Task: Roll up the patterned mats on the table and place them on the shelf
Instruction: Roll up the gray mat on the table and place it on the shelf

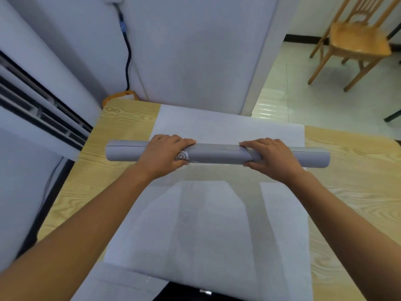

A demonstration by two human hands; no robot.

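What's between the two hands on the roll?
Only the bare middle of the rolled mat, seen in the head view. The left hand and right hand grip it on either side.

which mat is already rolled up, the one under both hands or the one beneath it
The rolled mat gripped by the left hand and right hand; the flat mat beneath it lies spread open on the table.

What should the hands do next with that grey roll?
Probably lift the rolled mat off the table toward the shelf, which isn't in view. The left hand and right hand both grip it, and it looks fully rolled, lying on another flat mat that remains unrolled.
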